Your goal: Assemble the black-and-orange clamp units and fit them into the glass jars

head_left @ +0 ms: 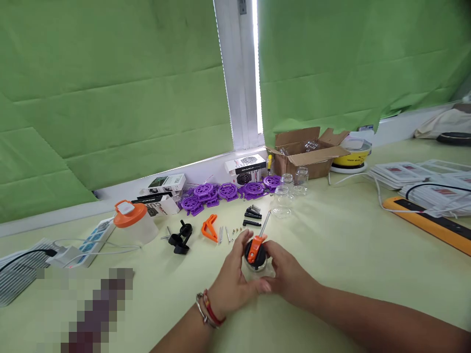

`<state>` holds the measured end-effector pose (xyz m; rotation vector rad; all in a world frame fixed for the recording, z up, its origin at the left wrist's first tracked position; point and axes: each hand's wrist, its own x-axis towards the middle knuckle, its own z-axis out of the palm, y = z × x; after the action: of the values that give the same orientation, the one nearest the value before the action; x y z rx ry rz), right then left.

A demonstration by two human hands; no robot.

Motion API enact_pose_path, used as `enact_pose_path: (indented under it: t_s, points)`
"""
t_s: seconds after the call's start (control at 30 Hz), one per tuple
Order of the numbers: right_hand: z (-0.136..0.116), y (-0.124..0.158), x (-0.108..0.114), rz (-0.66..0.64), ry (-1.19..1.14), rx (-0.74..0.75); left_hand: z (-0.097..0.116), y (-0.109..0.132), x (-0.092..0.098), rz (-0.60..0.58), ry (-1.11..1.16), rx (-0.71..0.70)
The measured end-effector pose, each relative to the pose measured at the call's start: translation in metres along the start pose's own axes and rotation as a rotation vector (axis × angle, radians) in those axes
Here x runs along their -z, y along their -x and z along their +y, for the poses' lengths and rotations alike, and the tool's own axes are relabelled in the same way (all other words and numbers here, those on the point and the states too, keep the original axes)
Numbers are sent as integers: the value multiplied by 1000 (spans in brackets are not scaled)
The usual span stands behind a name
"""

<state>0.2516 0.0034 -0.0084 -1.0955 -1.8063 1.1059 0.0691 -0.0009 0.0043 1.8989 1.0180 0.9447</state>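
In front of me stands a small glass jar (256,267) with a black lid (261,257). An orange crank-like piece (254,249) lies over the lid, and a thin metal rod (265,221) slants up from its far end. My left hand (235,280) curls round the jar's left side, thumb across the front. From the right, my right hand (289,274) closes round the same jar. Just beyond it lie black handle pieces (252,223), loose metal pins (221,234) and tiny brass parts. An orange triangular frame (209,228) and a black clamp-like part (180,238) rest farther left.
Purple round parts (228,191) line the back, near printed boxes (246,169). Clear glass jars (282,201) stand before an open cardboard box (309,159). An orange-lidded container (132,223) and power strip (97,240) are left; an orange-black bar (427,223) lies right.
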Motion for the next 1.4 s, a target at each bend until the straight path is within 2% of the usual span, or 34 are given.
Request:
enact_pose_path:
  t_s: [0.1, 0.13, 0.17, 0.23, 0.33, 0.4, 0.53, 0.6, 0.67, 0.73, 0.8, 0.87, 0.93, 1.03, 1.1, 1.23, 1.4]
  points:
    - [-2, -10, -6, -192, -265, -48, 15, 14, -8, 252, 143, 126]
    - [-2, -16, -3, -214, -372, -115, 17, 17, -6, 301, 177, 164]
    - [-1, -21, 0, -184, -478, -187, 18, 19, -2, 326, 223, 194]
    - [1, -33, 9, -94, -632, -286, 18, 23, 8, 304, 339, 218]
    - [-4, -46, 19, -88, -686, -391, 17, 28, 22, 194, 464, 193]
    - [-10, -51, 18, -100, -689, -440, 15, 31, 26, 160, 496, 176]
    - [-19, -60, 7, -98, -730, -526, 10, 32, 28, 167, 538, 177]
    - [-18, -64, 3, -87, -708, -474, 7, 30, 29, 209, 626, 193]
    - [-14, -68, 2, -75, -646, -335, 4, 28, 31, 261, 751, 240]
    - [-8, -71, 4, -96, -581, -192, 1, 26, 33, 296, 857, 304]
    - [-3, -74, 6, -140, -560, -140, -1, 24, 36, 310, 913, 355]
    - [1, -78, 7, -162, -566, -202, -3, 24, 37, 323, 934, 381]
    - [4, -81, 5, -127, -559, -292, -3, 23, 38, 334, 937, 393]
    - [6, -85, 1, -60, -576, -300, -5, 22, 38, 340, 941, 406]
    - [7, -86, 0, -88, -630, -293, -7, 22, 38, 349, 948, 425]
    - [10, -88, -3, -124, -584, -392, -13, 21, 39, 340, 957, 446]
    - [15, -90, -3, -143, -685, -318, -19, 20, 39, 320, 987, 445]
